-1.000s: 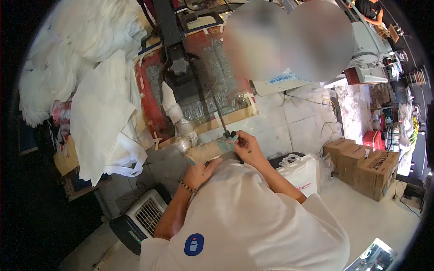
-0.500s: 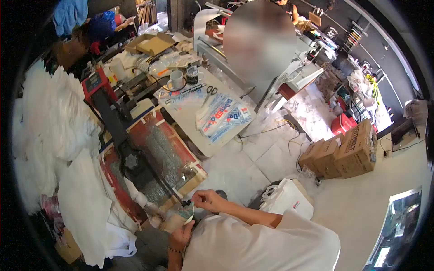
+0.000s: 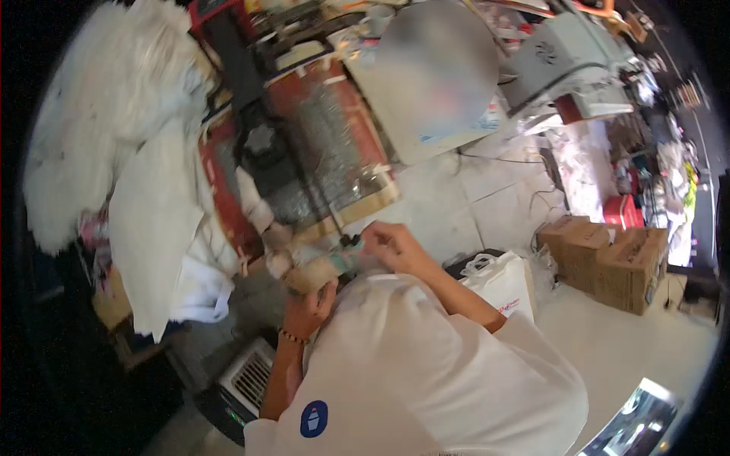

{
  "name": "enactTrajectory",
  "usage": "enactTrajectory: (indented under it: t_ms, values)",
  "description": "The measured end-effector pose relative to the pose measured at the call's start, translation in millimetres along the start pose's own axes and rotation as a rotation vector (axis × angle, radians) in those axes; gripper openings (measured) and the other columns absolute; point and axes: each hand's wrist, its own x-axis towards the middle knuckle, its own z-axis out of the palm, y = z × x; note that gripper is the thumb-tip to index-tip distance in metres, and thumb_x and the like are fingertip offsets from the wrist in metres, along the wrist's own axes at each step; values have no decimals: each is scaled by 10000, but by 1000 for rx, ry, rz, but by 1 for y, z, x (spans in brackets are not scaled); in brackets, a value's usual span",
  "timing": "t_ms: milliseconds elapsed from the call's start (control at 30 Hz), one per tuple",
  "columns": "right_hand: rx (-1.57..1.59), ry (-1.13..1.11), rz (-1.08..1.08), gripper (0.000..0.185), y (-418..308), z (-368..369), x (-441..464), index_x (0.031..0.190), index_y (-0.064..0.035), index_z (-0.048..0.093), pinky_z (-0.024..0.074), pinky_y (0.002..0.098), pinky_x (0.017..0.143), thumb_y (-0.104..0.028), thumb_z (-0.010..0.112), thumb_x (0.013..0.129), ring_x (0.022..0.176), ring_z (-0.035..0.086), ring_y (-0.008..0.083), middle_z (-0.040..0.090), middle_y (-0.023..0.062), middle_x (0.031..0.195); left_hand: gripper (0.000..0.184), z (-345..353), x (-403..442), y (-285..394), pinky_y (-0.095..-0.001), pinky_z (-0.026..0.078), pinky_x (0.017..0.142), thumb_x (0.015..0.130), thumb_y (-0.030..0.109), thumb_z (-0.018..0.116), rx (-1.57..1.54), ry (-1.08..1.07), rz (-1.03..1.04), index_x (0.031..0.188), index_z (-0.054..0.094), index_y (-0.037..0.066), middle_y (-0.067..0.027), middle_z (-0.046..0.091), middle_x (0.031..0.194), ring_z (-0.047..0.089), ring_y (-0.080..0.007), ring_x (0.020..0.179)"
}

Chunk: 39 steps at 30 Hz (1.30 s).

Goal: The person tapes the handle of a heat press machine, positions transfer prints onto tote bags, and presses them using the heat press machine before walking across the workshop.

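A tan and green wrapped bundle (image 3: 310,275) lies at the end of the heat press, close to my body. My left hand (image 3: 310,305), with a beaded bracelet on the wrist, is against its near side; blur hides how the fingers lie. My right hand (image 3: 386,245) is bent with fingers drawn together beside the bundle's right end and the black handle tip (image 3: 350,241). What its fingers hold, if anything, is too small to name. The press (image 3: 259,143) has a black arm over a red-edged bed with a grey sheet.
White fabric bags (image 3: 156,228) are heaped at the left. A light table (image 3: 407,140) stands beyond the press. Cardboard boxes (image 3: 627,266) and a white bag (image 3: 498,285) are at the right. A vented appliance (image 3: 251,376) stands at the lower left.
The view swung toward the far table, then back down. My right hand stays by the bundle's right end and my left hand remains at its near side.
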Motion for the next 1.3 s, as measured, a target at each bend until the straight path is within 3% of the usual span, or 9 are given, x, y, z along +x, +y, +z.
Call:
enactTrajectory:
  t_ms: [100,300,367,867,1000,1133,1200,1267,1300]
  values:
    - [-35,114,73,134,-2,7,7,931,-13,625,461,268,653,-87,549,848,728,587,139,629,41,806,317,-30,19,-7,-442,497,818,858,95,684,35,-25,14,1163,598,85,-174,588,1080,608,-328,927]
    - [-345,174,-317,49,-18,16,38,813,-23,628,415,358,622,-27,671,789,723,560,285,595,88,798,553,-52,13,-16,-480,385,937,749,211,766,-588,-240,-740,1198,511,14,-201,547,1137,512,-407,1038]
    - [-448,205,-369,59,-18,19,45,790,-36,620,402,366,646,-31,677,778,741,553,283,598,78,802,338,-66,30,-23,-441,365,848,731,188,704,-354,-113,-519,1012,639,12,-119,629,848,560,-313,860]
    - [-718,531,-326,88,-10,15,62,811,-88,629,332,370,722,-97,709,776,758,496,242,576,48,764,137,-90,23,-97,-377,395,680,814,173,674,-282,-53,-537,893,686,61,-62,648,760,599,-248,671]
    - [-532,387,-317,123,-4,18,55,788,-61,594,396,367,678,-116,704,800,715,517,254,570,74,757,150,-104,28,-91,-357,436,695,821,157,679,-472,-119,-458,918,685,44,-76,671,794,637,-236,723]
    - [-361,266,-156,141,8,28,33,854,-21,564,437,285,657,-55,695,817,690,503,141,563,43,783,166,-133,9,-84,-351,509,754,824,107,679,-693,-134,-743,975,688,38,-124,705,879,683,-242,826]
    - [-234,-19,-114,185,34,27,20,914,-38,644,475,341,664,-153,698,780,754,586,261,610,116,854,182,-140,-3,-84,-346,529,768,825,93,679,-676,-216,-781,998,689,39,-140,711,918,694,-250,856]
    - [-195,-205,33,291,90,32,10,1006,-38,637,508,356,747,-207,700,777,814,616,261,628,132,937,222,-136,-11,-84,-340,543,751,838,97,670,-793,-287,-732,1051,679,35,-149,710,938,701,-273,847]
    - [-412,-290,-126,339,107,38,7,1062,-49,622,510,367,784,-225,697,782,843,624,265,633,131,976,237,-132,-13,-82,-331,558,723,847,95,664,-757,-377,-752,1073,664,21,-150,709,948,706,-263,850]
